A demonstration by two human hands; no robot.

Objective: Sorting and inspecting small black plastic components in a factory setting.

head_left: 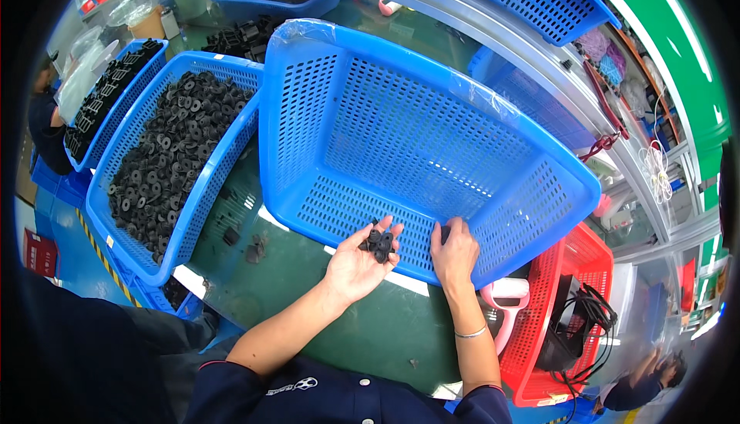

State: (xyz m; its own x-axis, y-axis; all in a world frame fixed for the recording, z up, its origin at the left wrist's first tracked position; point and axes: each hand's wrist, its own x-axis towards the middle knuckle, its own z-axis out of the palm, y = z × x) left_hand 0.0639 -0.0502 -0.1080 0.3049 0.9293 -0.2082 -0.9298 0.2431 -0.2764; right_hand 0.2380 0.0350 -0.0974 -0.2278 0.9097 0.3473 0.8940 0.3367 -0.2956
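Observation:
A large blue perforated basket (408, 116) stands tilted in front of me, its inside facing me. My left hand (354, 271) is palm up at its near edge, with fingers curled around a small heap of black parts (380, 246); some look round. Over the same near edge reaches my right hand (457, 254), fingers bent and closed. A dark bit (445, 233) shows between its thumb and fingers, probably one such part; its shape is mostly hidden. To the left, a blue basket (223, 169) is heaped with black ring-shaped parts (173, 146).
The green tabletop (301, 301) lies beneath. At right are a pink-and-white handled object (505, 294) and a red basket (532, 347) with black cables (593, 308). Another blue basket (158, 54) stands far left, near a person (46, 123). A metal frame runs behind.

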